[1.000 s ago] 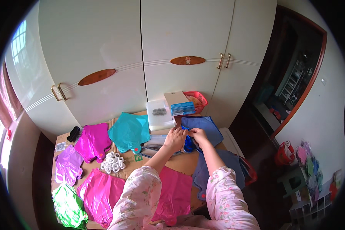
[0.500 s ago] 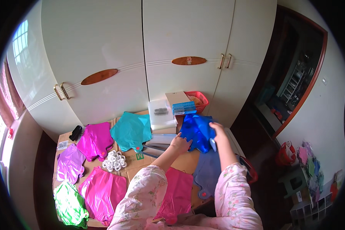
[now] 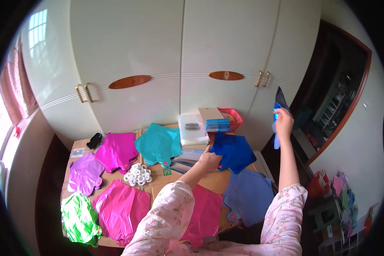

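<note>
Flat foil balloons, star-shaped with rounded tabs, are spread over a cardboard-covered table. My left hand (image 3: 210, 161) is at the near-left corner of a dark blue balloon (image 3: 234, 152), its fingers curled at the tab. Raised high on the right, my right hand (image 3: 284, 122) is closed around a thin blue foil balloon (image 3: 277, 107), seen nearly edge-on. Below the dark blue one lies a grey-blue balloon (image 3: 249, 196). A teal balloon (image 3: 158, 144) and a magenta balloon (image 3: 115, 150) lie to the left. My left forearm partly covers a pink balloon (image 3: 205, 211).
White rings (image 3: 137, 174) are heaped mid-table, beside clear sticks (image 3: 190, 154). Behind them are a stack of clear sleeves (image 3: 193, 130), blue packets (image 3: 217, 125) and a red basket (image 3: 238, 118). More balloons, purple (image 3: 85, 174), pink (image 3: 121, 209) and green (image 3: 79, 217), lie left. White cabinets (image 3: 226, 38) stand behind.
My right hand has lifted a blue balloon up and to the right, off the dark blue one that now lies flat. My left hand stays by its corner. The view has shifted.
</note>
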A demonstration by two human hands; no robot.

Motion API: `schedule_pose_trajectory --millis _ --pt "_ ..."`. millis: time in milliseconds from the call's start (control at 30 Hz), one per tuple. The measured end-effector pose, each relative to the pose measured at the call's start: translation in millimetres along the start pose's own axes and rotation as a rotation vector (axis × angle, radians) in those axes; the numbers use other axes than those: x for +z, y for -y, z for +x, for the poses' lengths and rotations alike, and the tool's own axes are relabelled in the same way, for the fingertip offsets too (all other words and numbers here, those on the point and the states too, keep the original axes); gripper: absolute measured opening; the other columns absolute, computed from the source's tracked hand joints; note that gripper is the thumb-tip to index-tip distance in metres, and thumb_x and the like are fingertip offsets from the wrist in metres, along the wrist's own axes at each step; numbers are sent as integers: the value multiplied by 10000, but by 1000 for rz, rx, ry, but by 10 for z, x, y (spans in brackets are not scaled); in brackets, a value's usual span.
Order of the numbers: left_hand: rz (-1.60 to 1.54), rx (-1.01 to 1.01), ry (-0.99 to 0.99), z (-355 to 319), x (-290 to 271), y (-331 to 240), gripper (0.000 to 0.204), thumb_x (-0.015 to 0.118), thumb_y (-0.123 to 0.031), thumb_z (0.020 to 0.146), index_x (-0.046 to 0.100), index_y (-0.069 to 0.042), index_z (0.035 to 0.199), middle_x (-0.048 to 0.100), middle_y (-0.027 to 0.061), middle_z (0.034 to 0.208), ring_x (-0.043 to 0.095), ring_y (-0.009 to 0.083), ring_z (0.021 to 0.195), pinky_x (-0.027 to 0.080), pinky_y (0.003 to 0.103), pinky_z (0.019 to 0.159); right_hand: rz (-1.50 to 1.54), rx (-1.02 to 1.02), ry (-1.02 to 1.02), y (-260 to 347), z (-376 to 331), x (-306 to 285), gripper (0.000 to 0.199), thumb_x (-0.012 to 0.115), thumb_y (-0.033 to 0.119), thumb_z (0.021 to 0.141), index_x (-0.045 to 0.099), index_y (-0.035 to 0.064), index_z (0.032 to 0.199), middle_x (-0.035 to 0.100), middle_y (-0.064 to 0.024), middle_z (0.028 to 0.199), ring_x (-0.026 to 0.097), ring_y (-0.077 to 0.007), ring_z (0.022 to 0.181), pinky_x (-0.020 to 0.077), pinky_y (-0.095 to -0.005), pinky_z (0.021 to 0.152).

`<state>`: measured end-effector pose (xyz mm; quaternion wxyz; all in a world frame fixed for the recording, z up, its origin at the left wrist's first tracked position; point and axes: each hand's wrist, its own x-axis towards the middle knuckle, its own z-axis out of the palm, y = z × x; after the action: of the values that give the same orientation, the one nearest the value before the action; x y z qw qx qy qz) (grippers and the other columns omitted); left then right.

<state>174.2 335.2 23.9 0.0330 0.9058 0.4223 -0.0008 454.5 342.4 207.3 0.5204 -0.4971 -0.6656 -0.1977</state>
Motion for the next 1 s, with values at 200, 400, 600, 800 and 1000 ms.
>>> schedule_pose_trajectory --millis 200,400,600,800,1000 --pt "-106 -239 -267 -910 -427 684 347 514 -222 837 615 -99 1146 678 121 1039 620 273 1050 205 538 1118 193 -644 111 1654 39 1082 156 575 18 745 667 71 859 658 -66 973 646 -251 893 542 -368 734" --pt "-210 -585 -325 -2149 -362 1569 334 522 -232 836 657 -130 1125 677 135 1046 623 296 1023 303 521 1068 388 -869 357 2520 -989 2473 92 563 118 791 613 110 715 604 -23 825 622 -195 797 537 -329 670" --pt "-468 -503 -455 -2732 0 1771 263 539 -243 874 674 -33 957 667 196 891 632 389 854 491 459 785 369 -815 754 2710 -1967 2887 111 564 117 800 665 90 837 655 -46 951 650 -229 871 537 -345 757" --pt "-442 -491 -465 -2788 154 1926 263 539 -238 863 676 -37 962 662 206 917 626 385 884 490 457 799 394 -831 871 2856 -2036 2797 158 624 186 773 677 81 880 658 -59 949 654 -233 886 536 -349 761" --pt "-421 -441 -433 -2605 162 1964 272 544 -232 838 682 -43 977 668 194 940 624 379 908 489 457 821 339 -782 884 2822 -2097 2897 146 630 207 783 685 93 855 673 -65 863 671 -256 798 543 -376 704"
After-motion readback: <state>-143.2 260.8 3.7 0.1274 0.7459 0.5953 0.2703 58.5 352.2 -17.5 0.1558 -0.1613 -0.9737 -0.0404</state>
